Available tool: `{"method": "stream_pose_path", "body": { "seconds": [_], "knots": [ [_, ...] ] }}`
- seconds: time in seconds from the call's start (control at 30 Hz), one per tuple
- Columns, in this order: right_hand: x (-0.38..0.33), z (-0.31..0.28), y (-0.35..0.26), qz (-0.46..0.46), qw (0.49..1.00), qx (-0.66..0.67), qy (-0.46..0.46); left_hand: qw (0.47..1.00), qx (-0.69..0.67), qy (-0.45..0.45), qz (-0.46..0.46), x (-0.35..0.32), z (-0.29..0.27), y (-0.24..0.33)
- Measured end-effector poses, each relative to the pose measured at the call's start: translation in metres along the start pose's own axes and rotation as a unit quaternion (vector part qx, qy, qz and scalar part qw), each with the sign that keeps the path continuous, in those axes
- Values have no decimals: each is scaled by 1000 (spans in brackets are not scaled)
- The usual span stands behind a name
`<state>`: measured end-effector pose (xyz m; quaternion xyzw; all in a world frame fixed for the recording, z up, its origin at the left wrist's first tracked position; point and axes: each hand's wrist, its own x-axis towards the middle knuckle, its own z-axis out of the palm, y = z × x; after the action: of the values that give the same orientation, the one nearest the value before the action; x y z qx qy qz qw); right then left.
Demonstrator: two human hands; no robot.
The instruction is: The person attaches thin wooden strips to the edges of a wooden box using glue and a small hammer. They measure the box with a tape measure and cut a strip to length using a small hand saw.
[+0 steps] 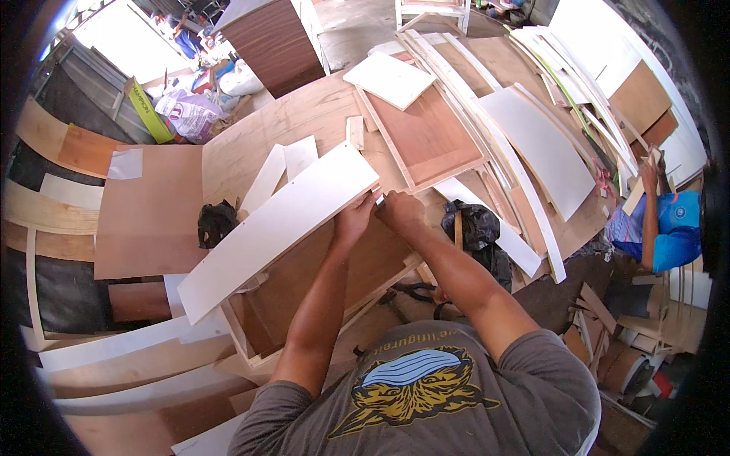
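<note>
Head view: the left hand (354, 220) grips the white board (277, 230) near its end, apparently steadying it while the closed right hand (403, 213) pinches a small piece (381, 200) there, too hidden to identify. The board slants leftward from the hands above a frame (235, 333), likely keeping that end within reach.

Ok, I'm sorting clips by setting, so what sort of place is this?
Probably a woodworking or furniture workshop: there's a long white board being handled, a shallow wooden tray beyond it, and wood offcuts heaped at the right.
</note>
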<state>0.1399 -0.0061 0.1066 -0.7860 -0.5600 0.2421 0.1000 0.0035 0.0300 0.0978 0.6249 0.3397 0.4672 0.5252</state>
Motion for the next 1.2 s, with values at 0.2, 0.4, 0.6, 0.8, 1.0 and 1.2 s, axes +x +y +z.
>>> {"method": "stream_pose_path", "body": {
  "seconds": [0.2, 0.4, 0.6, 0.8, 1.0, 1.2],
  "knots": [
    [-4, -13, -6, -12, 999, -34, -30, 999, 34, 3, 27, 0, 1, -7],
    [-9, -19, -9, -18, 997, -51, -49, 999, 40, 3, 19, 1, 0, -7],
    [2, 0, 2, -13, 999, -28, -22, 1000, 31, 2, 5, 0, 3, 6],
    [-4, -6, -7, -28, 999, -34, -16, 995, 76, -14, -63, -15, -13, 11],
    [1, 2, 1, -25, 998, -52, -10, 971, 223, 21, -86, -50, -27, 19],
    [2, 0, -1, -39, 997, -62, -18, 924, 305, -11, -228, -107, -53, 14]
  ]
}}
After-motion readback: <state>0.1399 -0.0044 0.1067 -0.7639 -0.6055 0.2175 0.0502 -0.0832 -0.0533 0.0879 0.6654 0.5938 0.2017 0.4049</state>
